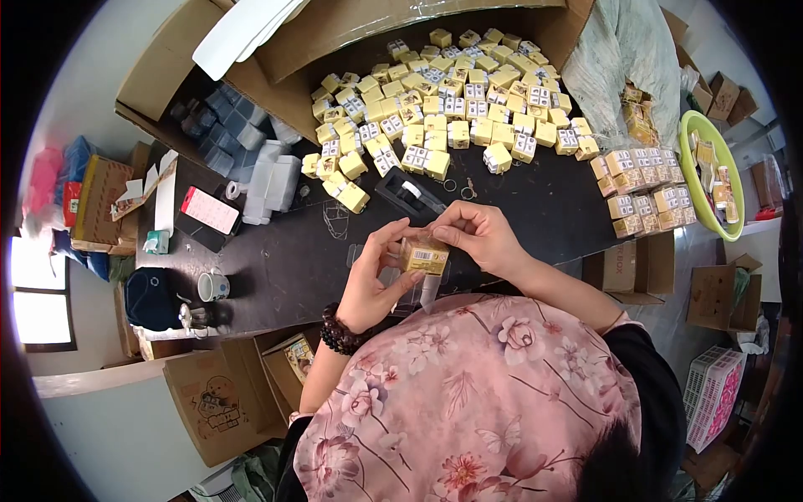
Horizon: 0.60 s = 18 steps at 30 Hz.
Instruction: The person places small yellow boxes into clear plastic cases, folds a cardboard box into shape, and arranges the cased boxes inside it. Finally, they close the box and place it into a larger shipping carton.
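In front of my chest, my left hand (376, 280) grips a small yellow printed box (425, 257) between thumb and fingers. A barcode shows on its upper face, and transparent plastic seems to surround it. My right hand (485, 238) pinches the top edge of this packaging, thumb against forefinger. Thin transparent plastic (429, 293) hangs just below the box. Beyond my fingers lies a black tape dispenser (410, 194) with a white roll. A large heap of yellow and white small boxes (443, 109) spreads across the far side of the black table (293, 276).
Stacked small boxes (642, 192) stand at the right beside a green basket (687, 167). At left are transparent plastic cases (272, 180), a phone (211, 209), a mug (213, 286) and a dark bag (152, 299). An open carton (222, 402) sits below the table's left edge.
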Motion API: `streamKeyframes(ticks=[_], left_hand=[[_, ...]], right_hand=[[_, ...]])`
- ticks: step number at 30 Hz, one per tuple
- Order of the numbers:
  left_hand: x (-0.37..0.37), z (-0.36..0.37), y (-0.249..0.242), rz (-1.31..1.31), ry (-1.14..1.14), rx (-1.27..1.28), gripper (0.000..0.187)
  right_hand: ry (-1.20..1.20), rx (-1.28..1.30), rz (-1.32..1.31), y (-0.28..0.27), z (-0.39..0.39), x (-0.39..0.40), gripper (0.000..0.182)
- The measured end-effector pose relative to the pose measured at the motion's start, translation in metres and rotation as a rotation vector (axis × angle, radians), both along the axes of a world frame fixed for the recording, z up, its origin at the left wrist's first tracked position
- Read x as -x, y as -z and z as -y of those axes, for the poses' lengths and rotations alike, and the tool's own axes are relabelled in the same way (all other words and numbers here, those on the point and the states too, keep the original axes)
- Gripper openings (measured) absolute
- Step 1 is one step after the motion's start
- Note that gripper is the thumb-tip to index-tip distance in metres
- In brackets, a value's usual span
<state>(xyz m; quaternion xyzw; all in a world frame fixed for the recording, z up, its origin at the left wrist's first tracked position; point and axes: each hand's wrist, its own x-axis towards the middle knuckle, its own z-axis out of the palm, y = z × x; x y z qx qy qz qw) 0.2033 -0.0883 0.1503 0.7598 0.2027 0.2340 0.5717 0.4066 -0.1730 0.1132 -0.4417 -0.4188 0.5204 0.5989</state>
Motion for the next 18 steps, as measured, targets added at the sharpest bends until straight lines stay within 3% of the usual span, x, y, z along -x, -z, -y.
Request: streamKeyframes(ticks=[3, 6, 11, 14, 17, 18], left_hand=[[-0.001, 0.001, -0.001, 0.025, 0.000, 0.034, 0.065], [-0.003, 0.002, -0.002, -0.001, -0.036, 0.048, 0.057], [-0.004, -0.001, -0.006, -0.085, -0.047, -0.154, 0.034], [0.002, -0.008, 0.016, -0.124, -0.105, -0.039, 0.029], [0.007, -0.021, 0.038, -0.256, -0.092, -0.056, 0.026], [0.006, -0.021, 0.039, -0.256, -0.094, -0.054, 0.026]], right_hand=[[0.002, 0.001, -0.043, 0.001, 0.001, 0.002, 0.009], [0.054, -0.035, 0.097, -0.005, 0.006, 0.008, 0.011], [0.025, -0.090, 0.171, -0.002, 0.007, 0.012, 0.016], [0.017, -0.135, 0.342, 0.007, 0.007, 0.013, 0.015], [0.481, -0.068, 0.505, 0.024, -0.002, 0.001, 0.018], [0.479, -0.067, 0.506, 0.030, -0.006, -0.007, 0.018]])
